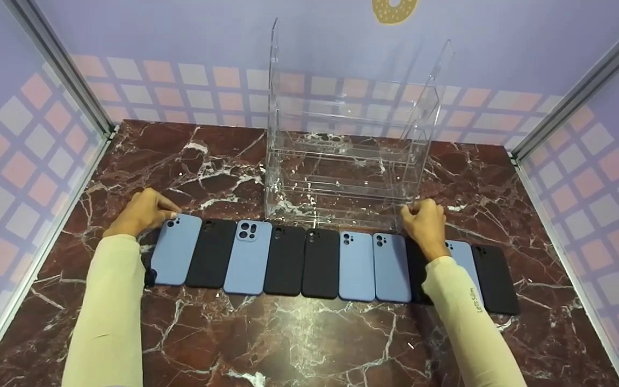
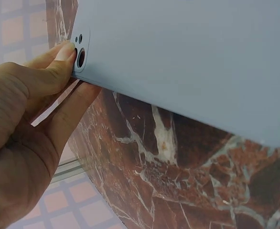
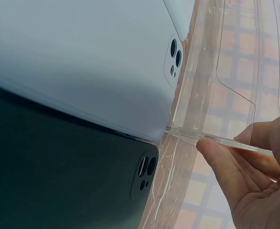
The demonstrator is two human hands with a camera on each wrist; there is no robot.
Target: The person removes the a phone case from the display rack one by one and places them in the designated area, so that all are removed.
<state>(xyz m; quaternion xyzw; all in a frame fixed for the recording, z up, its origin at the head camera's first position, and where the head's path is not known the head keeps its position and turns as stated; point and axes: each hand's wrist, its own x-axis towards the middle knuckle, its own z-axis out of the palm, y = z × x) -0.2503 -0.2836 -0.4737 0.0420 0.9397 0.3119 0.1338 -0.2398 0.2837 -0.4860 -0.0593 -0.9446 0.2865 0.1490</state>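
Observation:
At the left end of a row of phone cases, my left hand (image 1: 142,214) pinches the camera-cutout corner of a light blue phone case (image 1: 176,252). In the left wrist view, the thumb lies over the cutout of that case (image 2: 178,67), with fingers under its edge. My right hand (image 1: 426,223) holds the front edge of the right side panel of a clear acrylic display rack (image 1: 273,123), thumb and fingers on either side of the panel (image 3: 216,138). Below that hand lies a black phone case (image 1: 418,274), partly hidden by the forearm.
More blue and black cases lie side by side, from a black case (image 1: 211,255) to the far-right black case (image 1: 496,279). The tiered rack stands behind them on the marble-patterned table (image 1: 288,344). Patterned walls (image 1: 223,32) enclose the back and both sides.

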